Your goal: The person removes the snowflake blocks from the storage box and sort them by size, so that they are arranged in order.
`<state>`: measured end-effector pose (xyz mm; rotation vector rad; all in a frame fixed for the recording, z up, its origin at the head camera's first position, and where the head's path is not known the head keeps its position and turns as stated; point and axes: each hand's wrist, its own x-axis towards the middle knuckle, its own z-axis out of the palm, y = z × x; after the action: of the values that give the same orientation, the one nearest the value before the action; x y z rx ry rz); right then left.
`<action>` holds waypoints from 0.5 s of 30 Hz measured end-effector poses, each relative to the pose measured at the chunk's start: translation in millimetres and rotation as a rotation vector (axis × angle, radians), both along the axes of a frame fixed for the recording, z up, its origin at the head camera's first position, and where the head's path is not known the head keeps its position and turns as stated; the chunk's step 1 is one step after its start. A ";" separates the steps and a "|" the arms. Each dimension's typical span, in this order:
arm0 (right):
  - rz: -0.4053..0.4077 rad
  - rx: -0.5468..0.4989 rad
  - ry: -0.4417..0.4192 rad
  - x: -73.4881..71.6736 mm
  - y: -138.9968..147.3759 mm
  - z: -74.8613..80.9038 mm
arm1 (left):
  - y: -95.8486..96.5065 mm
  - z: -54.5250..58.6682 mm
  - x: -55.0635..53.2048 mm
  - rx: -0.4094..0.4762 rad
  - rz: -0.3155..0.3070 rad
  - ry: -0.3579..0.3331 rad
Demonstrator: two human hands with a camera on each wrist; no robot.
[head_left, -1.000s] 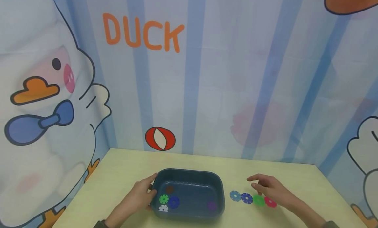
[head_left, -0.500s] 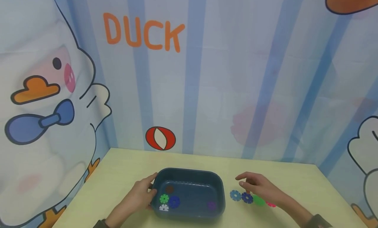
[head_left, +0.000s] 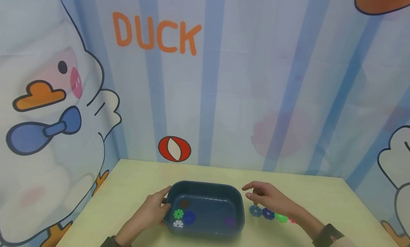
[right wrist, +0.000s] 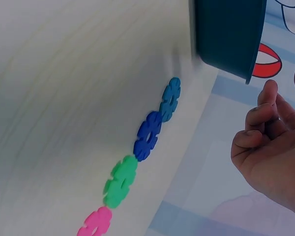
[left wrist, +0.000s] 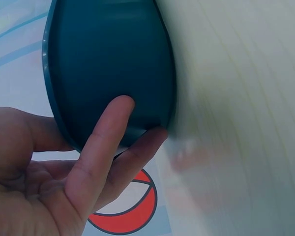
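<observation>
A dark blue plastic basin [head_left: 208,190] stands on the table, and my left hand [head_left: 152,207] grips its left end. The left wrist view shows fingers [left wrist: 103,132] against the basin's end wall. My right hand [head_left: 267,195] hovers beside the basin's right rim, fingers loosely bent, holding nothing. Below it, flower-shaped plastic discs lie in a row: light blue [right wrist: 171,100], dark blue [right wrist: 148,136], green [right wrist: 120,182] and pink [right wrist: 96,222]; the forearm partly covers the pink one in the head view. Inside the basin are brown [head_left: 184,204], green [head_left: 178,214], blue [head_left: 189,217], white [head_left: 178,224] and purple [head_left: 230,222] discs.
The pale yellow table [head_left: 137,175] meets a striped cloth backdrop [head_left: 237,97] at its far edge. Printed ducks flank the table on both sides, and a red and white ball [head_left: 174,148] is printed low on the cloth.
My right hand has moved left from above the green and pink discs to beside the basin's right rim. My left hand and the basin hold their place.
</observation>
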<state>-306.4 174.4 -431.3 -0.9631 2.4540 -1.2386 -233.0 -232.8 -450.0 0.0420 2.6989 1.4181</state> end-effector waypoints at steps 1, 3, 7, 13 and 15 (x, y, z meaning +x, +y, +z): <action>0.000 -0.002 -0.005 0.2 -2.4 0.6 | 0.0 -0.1 -0.1 -0.002 0.000 0.002; 0.010 -0.016 -0.008 0.2 -7.5 1.1 | -0.1 -0.3 -0.4 -0.005 0.003 0.002; 0.027 -0.035 0.003 -1.0 -19.7 -0.2 | -0.8 0.0 -0.3 -0.009 0.003 0.007; 0.064 -0.047 0.026 -1.6 -37.2 0.3 | 0.7 0.2 0.4 0.011 0.007 0.000; 0.076 -0.050 0.029 -1.9 -42.6 0.7 | 1.1 0.4 0.1 0.018 0.006 -0.004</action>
<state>-308.3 131.8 -430.6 -1.0849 2.3947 -1.2753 -232.9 -231.7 -449.6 0.0323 2.6849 1.4426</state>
